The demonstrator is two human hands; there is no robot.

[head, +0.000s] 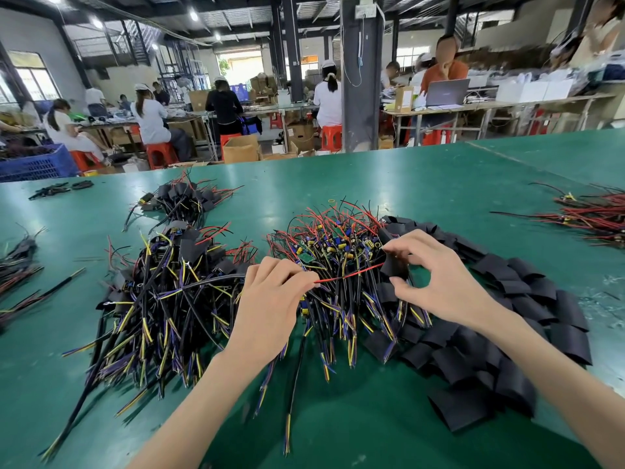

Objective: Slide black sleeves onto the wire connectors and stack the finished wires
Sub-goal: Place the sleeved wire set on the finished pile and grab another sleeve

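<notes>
Left hand point(274, 299) pinches thin red wire point(348, 274), right hand point(436, 275) pinches flat black sleeve point(394, 265); limp wire may miss its mouth.

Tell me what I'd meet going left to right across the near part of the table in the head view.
Edge bundle → sleeved wires → left hand → red wire → held sleeve → right hand → loose sleeves.

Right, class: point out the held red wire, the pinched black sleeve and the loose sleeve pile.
red wire point(348, 274): head view, middle of its span.
black sleeve point(394, 267): head view, its flat face.
loose sleeve pile point(541, 294): head view, one sleeve's top.
</notes>
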